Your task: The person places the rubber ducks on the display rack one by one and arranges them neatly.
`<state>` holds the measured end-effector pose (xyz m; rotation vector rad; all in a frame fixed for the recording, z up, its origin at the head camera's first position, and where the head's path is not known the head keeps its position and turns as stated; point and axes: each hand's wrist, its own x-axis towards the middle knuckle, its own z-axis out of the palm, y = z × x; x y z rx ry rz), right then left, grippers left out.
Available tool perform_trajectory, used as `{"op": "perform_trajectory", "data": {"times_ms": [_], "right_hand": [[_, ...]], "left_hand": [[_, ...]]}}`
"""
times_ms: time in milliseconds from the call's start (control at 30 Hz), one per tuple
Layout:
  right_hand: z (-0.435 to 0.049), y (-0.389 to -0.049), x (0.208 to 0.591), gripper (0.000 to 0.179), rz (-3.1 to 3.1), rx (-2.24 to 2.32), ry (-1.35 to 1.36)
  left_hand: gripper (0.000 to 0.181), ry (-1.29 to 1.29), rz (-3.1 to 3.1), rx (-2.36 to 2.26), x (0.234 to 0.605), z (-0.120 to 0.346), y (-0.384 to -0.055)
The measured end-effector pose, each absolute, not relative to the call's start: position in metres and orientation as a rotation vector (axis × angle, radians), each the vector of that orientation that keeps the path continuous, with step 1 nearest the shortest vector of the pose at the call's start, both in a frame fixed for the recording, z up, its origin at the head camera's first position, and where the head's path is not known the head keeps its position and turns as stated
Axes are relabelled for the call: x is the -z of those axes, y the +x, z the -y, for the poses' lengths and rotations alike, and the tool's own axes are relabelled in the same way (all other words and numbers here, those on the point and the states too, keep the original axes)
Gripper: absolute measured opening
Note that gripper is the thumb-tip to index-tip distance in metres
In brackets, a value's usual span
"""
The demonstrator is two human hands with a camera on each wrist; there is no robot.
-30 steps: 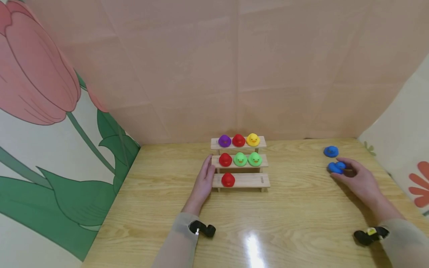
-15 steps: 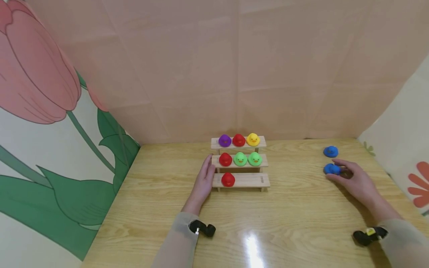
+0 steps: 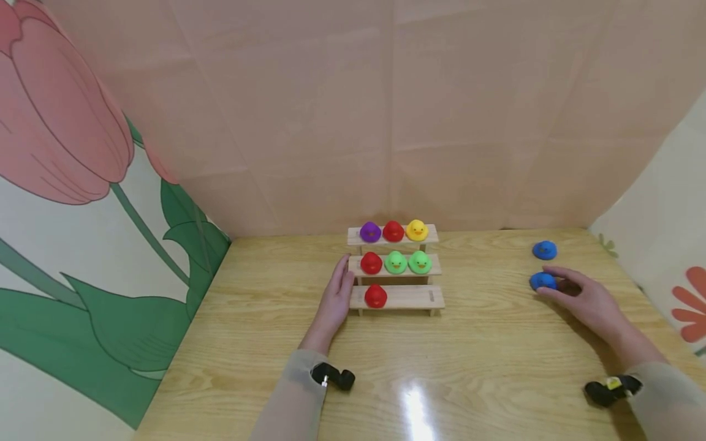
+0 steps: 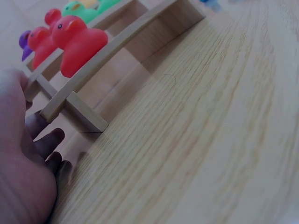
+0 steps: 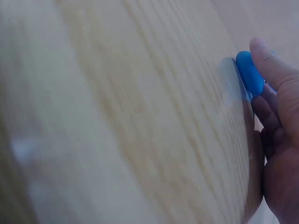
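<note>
At the right of the head view, my right hand (image 3: 595,309) pinches a blue rubber duck (image 3: 543,281) between thumb and fingers, low at the tabletop. The right wrist view shows the thumb against this blue duck (image 5: 250,74). Behind it sits a second blue duck (image 3: 545,250), untouched. My left hand (image 3: 333,297) rests along the left end of a three-tier wooden stand (image 3: 408,296), its fingers fairly straight. On the bottom tier stands one red duck (image 3: 375,296). A red duck (image 3: 371,263) and two green ducks (image 3: 407,262) line the middle tier.
The top tier bears a purple duck (image 3: 370,232), a red duck (image 3: 393,231) and a yellow duck (image 3: 417,230). Bare wooden tabletop (image 3: 485,343) lies between the stand and my right hand. A pinkish cloth (image 3: 386,122) hangs behind the table.
The blue duck in my right hand has turned from sideways to facing the front and shifted slightly left, the hand following a little. My left hand has stayed at the stand.
</note>
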<state>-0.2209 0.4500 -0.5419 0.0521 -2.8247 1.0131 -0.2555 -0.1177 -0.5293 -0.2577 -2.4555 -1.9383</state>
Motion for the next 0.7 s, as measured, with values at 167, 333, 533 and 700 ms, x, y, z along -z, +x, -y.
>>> {"op": "perform_trajectory", "data": {"times_ms": [167,333,533,700], "right_hand": [[-0.448,-0.220,0.543,0.067,2.813,-1.026,0.035],[-0.438,-0.217,0.539,0.070,2.782,-1.072,-0.004],[-0.410,-0.214,0.524,0.075,2.744,-1.142,-0.027],[-0.384,-0.213,0.513,0.070,2.697,-1.194,0.041]], "left_hand": [[0.058,-0.265,2.448,1.941,0.529,0.117,-0.255],[0.058,-0.267,2.449,1.943,0.529,0.117,-0.255],[0.058,-0.272,2.439,1.942,0.529,0.117,-0.256],[0.058,-0.275,2.435,1.939,0.530,0.118,-0.257]]}}
